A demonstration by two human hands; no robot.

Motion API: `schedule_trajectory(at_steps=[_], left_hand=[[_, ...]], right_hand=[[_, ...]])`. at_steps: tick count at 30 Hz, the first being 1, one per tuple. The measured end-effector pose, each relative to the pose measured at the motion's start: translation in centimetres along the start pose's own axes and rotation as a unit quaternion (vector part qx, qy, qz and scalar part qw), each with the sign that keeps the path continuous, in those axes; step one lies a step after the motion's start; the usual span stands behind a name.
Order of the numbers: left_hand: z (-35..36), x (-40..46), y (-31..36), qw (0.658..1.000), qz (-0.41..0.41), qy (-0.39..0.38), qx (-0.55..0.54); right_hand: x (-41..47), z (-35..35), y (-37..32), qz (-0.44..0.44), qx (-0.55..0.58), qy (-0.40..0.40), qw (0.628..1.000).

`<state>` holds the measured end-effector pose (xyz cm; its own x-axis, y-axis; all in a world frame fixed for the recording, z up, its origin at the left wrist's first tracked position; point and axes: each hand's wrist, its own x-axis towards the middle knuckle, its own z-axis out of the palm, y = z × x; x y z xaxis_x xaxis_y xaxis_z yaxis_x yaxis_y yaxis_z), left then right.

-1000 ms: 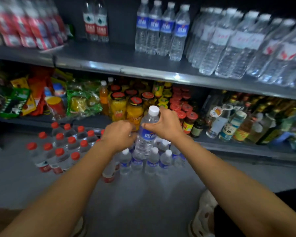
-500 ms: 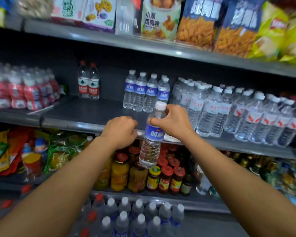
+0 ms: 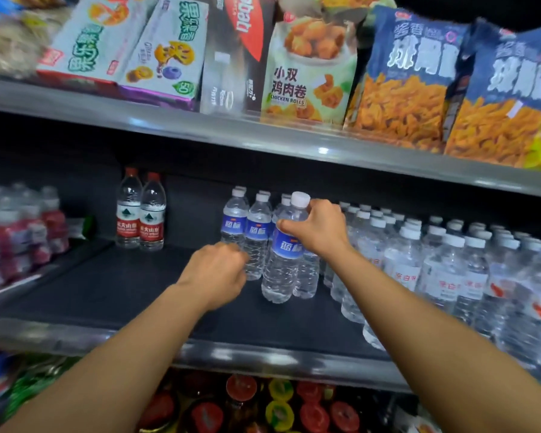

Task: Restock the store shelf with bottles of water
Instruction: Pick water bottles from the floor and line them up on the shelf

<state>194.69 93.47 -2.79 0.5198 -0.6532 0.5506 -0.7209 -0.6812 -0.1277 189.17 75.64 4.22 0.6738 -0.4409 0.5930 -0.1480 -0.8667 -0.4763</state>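
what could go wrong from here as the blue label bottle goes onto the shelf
1. The right hand holds the blue-label bottle only near its neck; if the base catches the shelf, it might tip.
2. It is tight against the standing blue-label row, so a nudge could topple neighbours.
3. The left hand sits against that row and could knock it when pulling back.

Two bare forearms extended forward; right hand (image 3: 317,229) raised, fingers curled in a grip; left hand (image 3: 214,271) lower, fingers curled, knuckles up.

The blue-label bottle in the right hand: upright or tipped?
Roughly upright, leaning slightly. The blue-label bottle has its white cap on top, its base at the shelf; the right hand grips its neck.
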Motion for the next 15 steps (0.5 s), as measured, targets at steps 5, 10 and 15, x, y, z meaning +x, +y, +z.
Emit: schedule_trajectory(at_steps=[5, 10, 15], left_hand=[[2.9, 2.0, -1.4, 1.0, 0.01, -0.008, -0.024], [5.3, 3.5, -2.2, 0.999, 0.009, -0.027, -0.045], [6.5, 4.3, -2.4, 0.998, 0.017, -0.029, -0.056]], right_hand=[[3.5, 4.0, 1.4, 0.02, -0.028, -0.012, 0.999], [5.4, 6.2, 2.0, 0.03, -0.063, -0.032, 0.997], [6.9, 6.8, 2.4, 0.04, -0.092, -0.046, 0.994]])
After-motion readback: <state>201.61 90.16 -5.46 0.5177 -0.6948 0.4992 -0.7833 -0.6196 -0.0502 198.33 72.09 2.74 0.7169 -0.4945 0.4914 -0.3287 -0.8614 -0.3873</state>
